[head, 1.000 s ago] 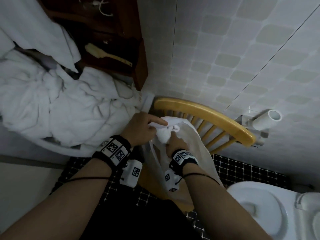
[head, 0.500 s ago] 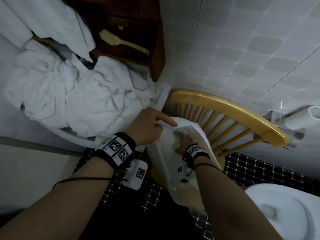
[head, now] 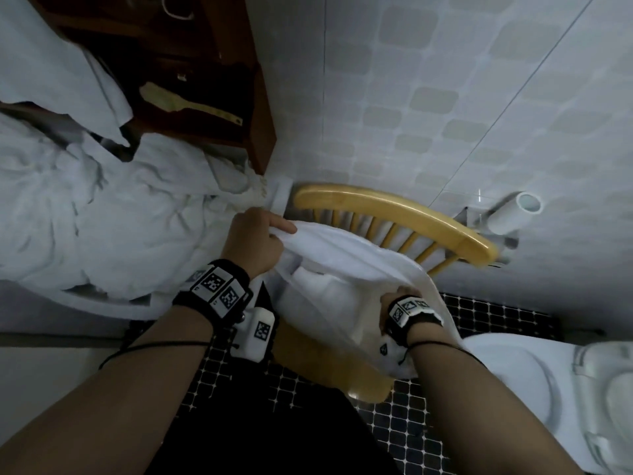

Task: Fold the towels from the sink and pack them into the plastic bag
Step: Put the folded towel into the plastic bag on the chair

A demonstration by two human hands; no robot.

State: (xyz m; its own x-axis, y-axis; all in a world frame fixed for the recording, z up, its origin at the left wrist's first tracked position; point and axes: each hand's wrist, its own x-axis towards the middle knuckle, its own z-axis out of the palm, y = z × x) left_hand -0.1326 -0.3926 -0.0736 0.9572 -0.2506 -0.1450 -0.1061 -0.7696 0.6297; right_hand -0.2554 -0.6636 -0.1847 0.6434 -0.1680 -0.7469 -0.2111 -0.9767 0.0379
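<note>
Plastic bag [head: 342, 303] on chair [head: 394, 207], rim pinched by left hand [head: 253, 245] to keep mouth open; right hand [head: 397, 296] fingers hidden, cannot tell.

Black wristbands [head: 219, 292] bear white square-coded tags [head: 407, 309].

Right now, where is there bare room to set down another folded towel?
Little. The sink is heaped with towels, and the bag, gripped by the left hand and right hand, covers the chair seat. Bare patches: the dark floor between chair, wall and toilet, and some dim shelf beside the brush.
</note>
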